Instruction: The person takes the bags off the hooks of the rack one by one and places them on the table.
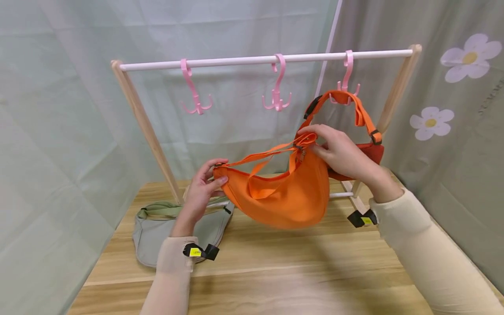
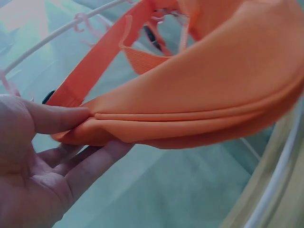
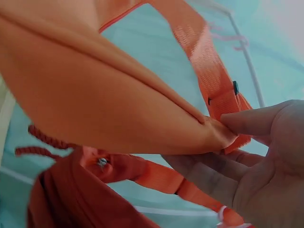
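Both hands hold up an orange shoulder bag (image 1: 283, 197) by its two ends, above the table and in front of the rack. My left hand (image 1: 204, 186) pinches the left end; in the left wrist view its thumb (image 2: 57, 116) lies on top and fingers underneath. At the higher right end, my right hand (image 1: 340, 151) pinches the corner where the strap (image 3: 204, 52) joins. The strap hangs slack across the bag's front. Behind the right hand, a darker red-orange bag (image 1: 372, 153) hangs by its orange strap from the right pink hook (image 1: 347, 74).
A white rail (image 1: 232, 61) on wooden posts carries the left pink hook (image 1: 194, 94) and middle pink hook (image 1: 277, 87), both bare. A grey bag with a green strap (image 1: 151, 236) lies on the wooden table (image 1: 252, 280), left, behind my left forearm. Curtains surround the table.
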Motion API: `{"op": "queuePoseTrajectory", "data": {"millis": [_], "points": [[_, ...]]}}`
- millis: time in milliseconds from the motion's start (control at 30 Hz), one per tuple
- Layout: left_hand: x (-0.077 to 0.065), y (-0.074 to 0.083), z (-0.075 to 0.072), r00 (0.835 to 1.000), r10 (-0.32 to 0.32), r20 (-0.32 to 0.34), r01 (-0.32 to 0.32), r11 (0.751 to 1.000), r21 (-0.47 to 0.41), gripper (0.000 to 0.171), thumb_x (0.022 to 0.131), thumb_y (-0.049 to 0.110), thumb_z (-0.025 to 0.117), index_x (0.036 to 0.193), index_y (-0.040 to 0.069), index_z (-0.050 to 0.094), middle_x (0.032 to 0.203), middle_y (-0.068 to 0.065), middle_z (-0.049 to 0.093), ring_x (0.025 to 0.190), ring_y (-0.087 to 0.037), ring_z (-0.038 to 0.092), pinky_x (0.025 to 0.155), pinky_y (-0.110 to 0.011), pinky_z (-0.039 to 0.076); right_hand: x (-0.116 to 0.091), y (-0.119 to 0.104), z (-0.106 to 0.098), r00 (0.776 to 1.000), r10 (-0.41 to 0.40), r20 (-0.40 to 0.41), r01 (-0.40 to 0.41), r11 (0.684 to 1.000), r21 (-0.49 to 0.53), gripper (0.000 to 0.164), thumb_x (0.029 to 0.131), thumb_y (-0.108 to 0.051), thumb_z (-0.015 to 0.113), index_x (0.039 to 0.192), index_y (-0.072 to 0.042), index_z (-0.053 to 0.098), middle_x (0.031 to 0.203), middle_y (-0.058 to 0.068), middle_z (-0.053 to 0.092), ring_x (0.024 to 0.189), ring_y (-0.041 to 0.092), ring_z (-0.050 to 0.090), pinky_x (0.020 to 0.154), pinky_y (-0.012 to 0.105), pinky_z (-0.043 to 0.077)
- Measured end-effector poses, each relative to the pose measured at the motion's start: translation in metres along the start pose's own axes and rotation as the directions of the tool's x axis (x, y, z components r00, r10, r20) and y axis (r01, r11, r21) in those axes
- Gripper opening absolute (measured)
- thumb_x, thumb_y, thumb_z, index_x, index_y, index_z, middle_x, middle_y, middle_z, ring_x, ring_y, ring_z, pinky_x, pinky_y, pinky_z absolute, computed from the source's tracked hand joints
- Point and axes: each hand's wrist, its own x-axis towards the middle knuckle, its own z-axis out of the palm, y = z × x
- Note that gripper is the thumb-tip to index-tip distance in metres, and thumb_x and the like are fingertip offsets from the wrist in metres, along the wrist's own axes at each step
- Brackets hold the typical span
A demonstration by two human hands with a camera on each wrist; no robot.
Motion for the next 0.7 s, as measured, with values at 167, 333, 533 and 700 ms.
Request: {"op": "queuePoseTrajectory", "data": {"millis": [167,333,533,700], "points": [[0.000,0.003,-0.004,0.999,0.000,0.039,-0.001,1.000,0.023,0.039,0.103,0.003,0.062,0.142,0.011,0.058,0.124,-0.013,0.060,0.090,-0.021,0.071,0.076,-0.037,0.063,-0.015,0.006,0.009,0.996,0.088,-0.031,-0.086,0.994,0.060,0.041,0.106,-0.010,0.060,0.147,-0.014,0.055,0.134,0.007,0.064,0.076,0.024,0.064,0.074,0.036,0.054],[-0.001,0.007,0.000,0.999,0.026,0.035,-0.026,1.000,-0.002,0.038,0.103,0.003,0.062,0.140,0.010,0.059,0.123,-0.013,0.061,0.091,-0.022,0.071,0.076,-0.040,0.064,-0.027,0.011,0.017,0.986,0.162,-0.031,-0.157,0.978,0.136,0.045,0.109,-0.018,0.057,0.153,-0.019,0.048,0.138,0.010,0.058,0.061,0.022,0.055,0.063,0.028,0.046],[-0.002,0.009,0.003,1.000,0.016,0.020,-0.016,1.000,-0.005,0.039,0.102,0.002,0.063,0.141,0.007,0.058,0.123,-0.011,0.062,0.090,-0.022,0.072,0.074,-0.037,0.064,-0.044,0.024,0.030,0.988,0.155,0.010,-0.148,0.923,0.356,0.059,0.103,-0.005,0.065,0.156,-0.015,0.043,0.142,0.014,0.054,0.092,0.025,0.071,0.080,0.023,0.056],[-0.005,0.009,0.007,0.999,-0.003,0.048,0.003,1.000,0.011,0.041,0.102,0.003,0.064,0.143,0.009,0.058,0.124,-0.012,0.062,0.088,-0.021,0.071,0.073,-0.036,0.063,-0.061,0.031,0.040,0.984,0.166,-0.067,-0.119,0.888,0.443,0.060,0.098,0.003,0.068,0.153,-0.009,0.047,0.131,0.017,0.058,0.102,0.020,0.071,0.082,0.023,0.059]]}}
